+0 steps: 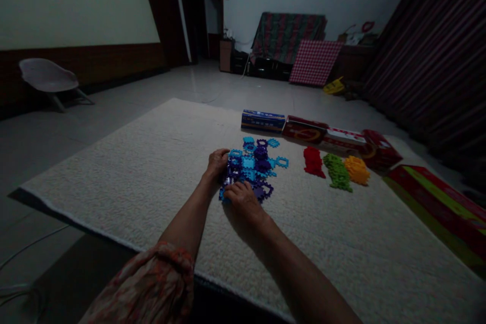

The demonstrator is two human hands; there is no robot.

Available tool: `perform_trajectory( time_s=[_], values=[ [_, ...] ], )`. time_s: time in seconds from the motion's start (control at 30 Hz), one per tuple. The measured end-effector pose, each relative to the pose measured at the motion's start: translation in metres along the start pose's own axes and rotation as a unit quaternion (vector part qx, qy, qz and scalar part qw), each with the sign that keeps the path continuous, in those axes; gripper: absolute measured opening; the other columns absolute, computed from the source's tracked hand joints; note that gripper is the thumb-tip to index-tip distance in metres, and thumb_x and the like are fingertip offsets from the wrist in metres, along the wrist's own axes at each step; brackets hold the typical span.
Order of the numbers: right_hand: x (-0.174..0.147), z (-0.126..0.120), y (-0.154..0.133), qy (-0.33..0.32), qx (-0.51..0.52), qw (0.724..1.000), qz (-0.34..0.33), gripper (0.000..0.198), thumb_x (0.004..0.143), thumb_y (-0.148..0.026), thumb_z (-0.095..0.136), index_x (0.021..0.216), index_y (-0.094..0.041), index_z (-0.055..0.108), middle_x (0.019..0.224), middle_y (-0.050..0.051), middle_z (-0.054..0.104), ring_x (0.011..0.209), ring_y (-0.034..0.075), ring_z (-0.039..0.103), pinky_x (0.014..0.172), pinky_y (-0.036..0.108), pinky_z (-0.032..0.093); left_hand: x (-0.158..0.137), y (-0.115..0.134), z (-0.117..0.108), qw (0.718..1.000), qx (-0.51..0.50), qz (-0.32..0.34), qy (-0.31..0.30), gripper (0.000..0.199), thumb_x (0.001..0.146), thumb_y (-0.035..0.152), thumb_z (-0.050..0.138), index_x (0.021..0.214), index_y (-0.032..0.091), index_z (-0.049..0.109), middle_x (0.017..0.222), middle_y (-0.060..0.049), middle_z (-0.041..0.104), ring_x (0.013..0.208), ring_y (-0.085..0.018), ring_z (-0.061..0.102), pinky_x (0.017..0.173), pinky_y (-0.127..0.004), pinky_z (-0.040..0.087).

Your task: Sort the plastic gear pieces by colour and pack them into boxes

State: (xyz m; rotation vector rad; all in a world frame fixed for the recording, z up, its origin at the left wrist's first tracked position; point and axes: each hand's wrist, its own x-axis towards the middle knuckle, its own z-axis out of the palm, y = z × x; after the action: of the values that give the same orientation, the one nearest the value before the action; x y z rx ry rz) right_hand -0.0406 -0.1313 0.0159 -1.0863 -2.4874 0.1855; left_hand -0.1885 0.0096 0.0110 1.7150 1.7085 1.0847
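Note:
A spread of blue and purple toothed plastic building pieces [248, 163] lies on the pale mat, some overlapping or joined, some with open centres. At its left edge is my left hand [217, 163], fingers curled against the purple pieces there, the fingertips partly hidden. My right hand [245, 200] is bent over the near edge of the same spread, its fingers closed down on a blue piece [224, 194] at the near left corner. Off to the right are sorted piles of similar pieces: red [313, 162], green [337, 172] and orange [357, 170].
A row of boxes edges the mat [125, 162]: a blue box [262, 121], a dark red box [305, 129] and others, with a long red and green box [440, 207] at the right. A chair [49, 76] stands on the tiled floor at the left.

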Motion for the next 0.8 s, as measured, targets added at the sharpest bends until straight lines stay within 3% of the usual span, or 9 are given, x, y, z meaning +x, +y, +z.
perform_trajectory(
  time_s=[0.1,0.27,0.33,0.4,0.47,0.57,0.67,0.8],
  values=[
    [-0.005,-0.001,0.004,0.028,0.038,0.999,-0.021,0.013,0.090,-0.017,0.065,0.102,-0.021,0.069,0.117,0.009,0.074,0.108,0.026,0.063,0.101,0.045,0.039,0.012,0.013,0.001,0.995,0.093,-0.011,-0.031,0.036,0.092,0.019,0.055,0.120,0.017,0.077,0.122,-0.011,0.077,0.114,-0.025,0.071,0.099,-0.030,0.052],
    [-0.017,-0.006,0.023,0.118,0.099,0.987,-0.052,0.024,0.087,-0.009,0.058,0.106,-0.020,0.067,0.116,0.011,0.075,0.108,0.026,0.067,0.098,0.044,0.044,0.020,0.022,0.005,0.985,0.167,-0.007,-0.053,0.040,0.095,0.037,0.062,0.124,0.013,0.076,0.122,-0.018,0.076,0.117,-0.028,0.070,0.101,-0.031,0.050],
    [-0.021,-0.012,0.040,0.164,0.119,0.979,-0.002,0.026,0.087,-0.011,0.056,0.108,-0.020,0.068,0.112,0.011,0.075,0.105,0.026,0.068,0.094,0.041,0.048,0.021,0.023,0.008,0.978,0.200,0.001,-0.055,0.040,0.093,0.040,0.065,0.123,0.015,0.076,0.125,-0.018,0.075,0.120,-0.028,0.068,0.102,-0.031,0.048],
    [-0.022,-0.020,0.064,0.220,0.127,0.962,0.102,0.026,0.088,-0.017,0.053,0.108,-0.020,0.070,0.105,0.010,0.076,0.096,0.026,0.070,0.088,0.039,0.052,0.022,0.024,0.010,0.975,0.214,0.004,-0.061,0.038,0.091,0.037,0.068,0.122,0.017,0.077,0.126,-0.017,0.075,0.120,-0.028,0.067,0.102,-0.031,0.047],
    [-0.022,-0.029,0.094,0.272,0.116,0.929,0.222,0.029,0.088,-0.024,0.050,0.106,-0.019,0.072,0.101,0.010,0.076,0.090,0.026,0.070,0.084,0.039,0.053,0.024,0.024,0.011,0.976,0.207,0.003,-0.070,0.037,0.090,0.033,0.069,0.122,0.018,0.077,0.124,-0.015,0.075,0.119,-0.028,0.067,0.101,-0.032,0.048],
    [-0.020,-0.040,0.141,0.296,0.082,0.887,0.345,0.033,0.086,-0.032,0.050,0.104,-0.018,0.073,0.097,0.011,0.075,0.089,0.027,0.069,0.087,0.041,0.053,0.029,0.023,0.010,0.980,0.179,-0.015,-0.088,0.037,0.087,0.029,0.070,0.122,0.019,0.076,0.120,-0.013,0.077,0.115,-0.027,0.069,0.097,-0.030,0.049],
    [-0.019,-0.045,0.178,0.293,0.052,0.869,0.396,0.037,0.083,-0.033,0.050,0.108,-0.016,0.071,0.101,0.014,0.074,0.094,0.029,0.067,0.091,0.044,0.052,0.033,0.020,0.007,0.984,0.141,-0.032,-0.102,0.040,0.084,0.023,0.071,0.123,0.017,0.076,0.115,-0.015,0.078,0.109,-0.028,0.071,0.093,-0.032,0.051],
    [-0.022,-0.040,0.195,0.318,-0.029,0.875,0.364,0.042,0.082,-0.032,0.053,0.117,-0.012,0.066,0.117,0.021,0.067,0.112,0.033,0.061,0.102,0.050,0.048,0.035,0.015,0.005,0.990,0.083,-0.029,-0.111,0.049,0.077,0.015,0.071,0.126,0.017,0.074,0.107,-0.015,0.078,0.098,-0.029,0.072,0.087,-0.036,0.052]
  ],
)
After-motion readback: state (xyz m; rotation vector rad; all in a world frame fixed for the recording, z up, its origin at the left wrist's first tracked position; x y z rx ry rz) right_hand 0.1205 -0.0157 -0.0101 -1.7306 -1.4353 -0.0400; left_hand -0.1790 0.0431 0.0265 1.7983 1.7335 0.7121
